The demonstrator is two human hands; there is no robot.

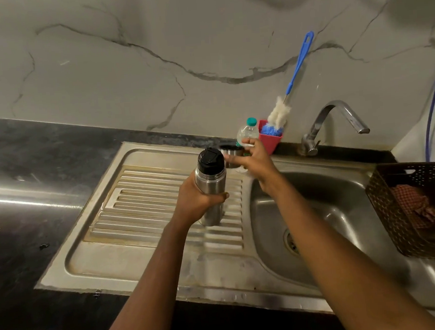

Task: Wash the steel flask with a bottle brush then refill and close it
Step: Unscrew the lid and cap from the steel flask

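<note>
Just beside the basin edge [250, 188], your left hand [195, 200] gripped the steel flask [210, 177] upright; your right hand [256, 159] hovered spread-fingered by the cup [230, 155].

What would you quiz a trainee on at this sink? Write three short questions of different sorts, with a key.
1. True or false: the bottle brush stands in the red holder against the wall.
2. What does the left hand grip? A. steel flask B. bottle brush C. red holder
3. Fill in: the flask's mouth is closed by a black ___.

Key: 1 true; 2 A; 3 lid
</note>
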